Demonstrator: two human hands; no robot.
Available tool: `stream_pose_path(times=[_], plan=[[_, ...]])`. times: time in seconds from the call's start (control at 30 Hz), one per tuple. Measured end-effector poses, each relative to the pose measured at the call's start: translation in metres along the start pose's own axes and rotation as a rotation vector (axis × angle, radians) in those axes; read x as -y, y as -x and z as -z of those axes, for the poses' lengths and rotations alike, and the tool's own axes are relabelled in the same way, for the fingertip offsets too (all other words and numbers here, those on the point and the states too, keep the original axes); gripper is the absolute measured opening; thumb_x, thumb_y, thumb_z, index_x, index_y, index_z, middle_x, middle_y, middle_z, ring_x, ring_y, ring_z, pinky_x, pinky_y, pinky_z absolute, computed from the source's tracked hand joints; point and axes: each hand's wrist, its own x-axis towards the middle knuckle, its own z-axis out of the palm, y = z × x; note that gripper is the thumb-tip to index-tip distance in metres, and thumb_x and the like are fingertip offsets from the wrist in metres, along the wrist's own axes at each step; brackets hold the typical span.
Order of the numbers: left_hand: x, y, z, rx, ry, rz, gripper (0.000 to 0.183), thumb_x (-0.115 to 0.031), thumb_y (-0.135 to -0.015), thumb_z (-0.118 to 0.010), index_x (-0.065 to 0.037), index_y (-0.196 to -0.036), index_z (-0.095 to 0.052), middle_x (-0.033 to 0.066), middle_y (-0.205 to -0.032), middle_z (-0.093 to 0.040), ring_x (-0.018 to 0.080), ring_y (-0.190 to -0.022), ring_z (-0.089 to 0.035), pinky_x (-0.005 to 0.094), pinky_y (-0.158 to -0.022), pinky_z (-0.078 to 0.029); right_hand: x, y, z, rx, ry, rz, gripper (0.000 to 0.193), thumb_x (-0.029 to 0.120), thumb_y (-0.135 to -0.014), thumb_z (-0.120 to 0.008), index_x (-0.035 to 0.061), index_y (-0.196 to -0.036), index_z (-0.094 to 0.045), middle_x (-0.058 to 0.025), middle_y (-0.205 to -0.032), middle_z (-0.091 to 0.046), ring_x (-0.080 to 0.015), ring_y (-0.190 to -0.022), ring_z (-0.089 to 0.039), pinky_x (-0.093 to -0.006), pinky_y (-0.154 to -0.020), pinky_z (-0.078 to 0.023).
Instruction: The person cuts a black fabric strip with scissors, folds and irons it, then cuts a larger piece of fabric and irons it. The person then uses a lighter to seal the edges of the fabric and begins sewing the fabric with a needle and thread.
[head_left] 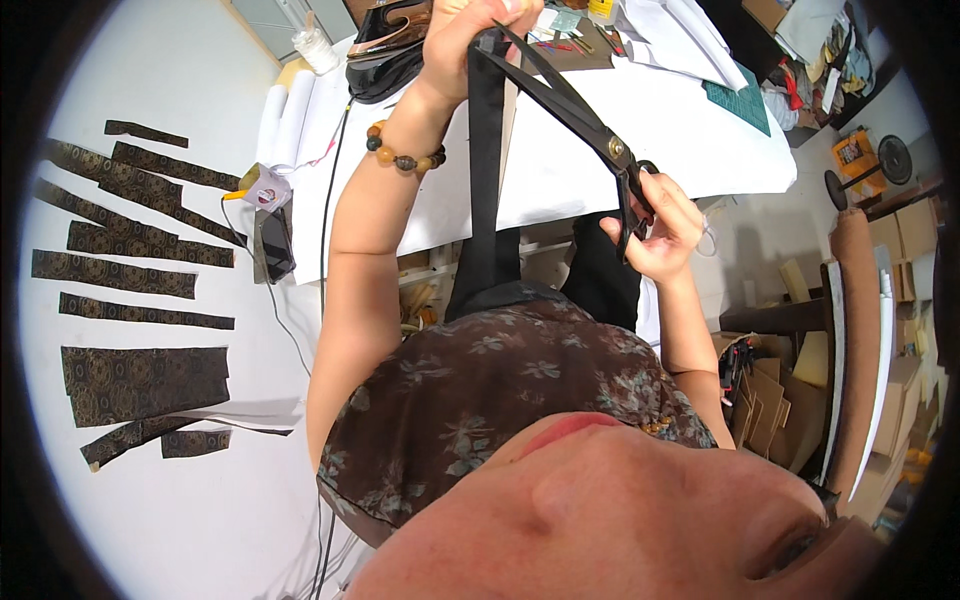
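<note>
From here I see the left hand (455,50) pinching the black strip (485,160) at its top; the strip runs down toward six o'clock. The right hand (666,228) is closed on the scissors (617,149), blades parted, pointing between ten and eleven, to that nearer left hand.

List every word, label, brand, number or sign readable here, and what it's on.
None can be read.
Yellow container at the top edge: print too small.
Pale box-shaped item at the table's left: marking too small.
Orange package at right: too blurred.
Black scissors: no lettering visible.
</note>
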Motion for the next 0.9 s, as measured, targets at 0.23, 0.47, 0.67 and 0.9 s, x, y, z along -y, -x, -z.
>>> stream_pose_path(times=[0.23,0.47,0.67,0.9], plan=[[0.024,0.007,0.003,0.006,0.01,-0.094,0.063,-0.047,-0.095,-0.049,-0.004,-0.051,-0.037,0.0065,-0.048,-0.041,0.0191,-0.045,-0.034,0.0356,-0.054,-0.028,0.004,-0.005,-0.002,-0.006,0.009,-0.009,0.059,0.01,-0.066,-0.09,-0.0085,-0.117,-0.067,-0.0105,-0.076,-0.061,-0.0144,-0.058,-0.053,-0.0258,-0.05,-0.044],[0.008,0.004,-0.008,-0.052,-0.028,0.048,0.057,-0.038,-0.093,-0.053,-0.003,-0.05,-0.042,0.0071,-0.047,-0.043,0.0185,-0.045,-0.036,0.0353,-0.053,-0.029,0.003,-0.004,0.0,-0.024,0.073,0.024,0.058,0.006,-0.065,-0.089,-0.0072,-0.118,-0.067,-0.0097,-0.075,-0.061,-0.0155,-0.057,-0.054,-0.0264,-0.05,-0.045],[0.018,0.008,-0.001,-0.047,-0.019,0.025,0.055,-0.036,-0.092,-0.053,-0.002,-0.05,-0.042,0.0069,-0.047,-0.044,0.0184,-0.044,-0.037,0.0349,-0.052,-0.028,0.004,-0.003,-0.003,-0.035,0.067,0.02,0.059,0.004,-0.065,-0.089,-0.0064,-0.119,-0.067,-0.0091,-0.074,-0.06,-0.0153,-0.057,-0.054,-0.0263,-0.05,-0.045],[0.009,0.007,-0.005,-0.035,-0.065,0.015,0.058,-0.039,-0.096,-0.049,-0.004,-0.051,-0.039,0.0064,-0.047,-0.044,0.017,-0.043,-0.035,0.034,-0.05,-0.028,0.003,0.0,-0.003,-0.031,0.058,0.014,0.059,0.003,-0.066,-0.088,-0.0062,-0.12,-0.067,-0.0089,-0.076,-0.06,-0.0137,-0.057,-0.052,-0.0253,-0.05,-0.044]])
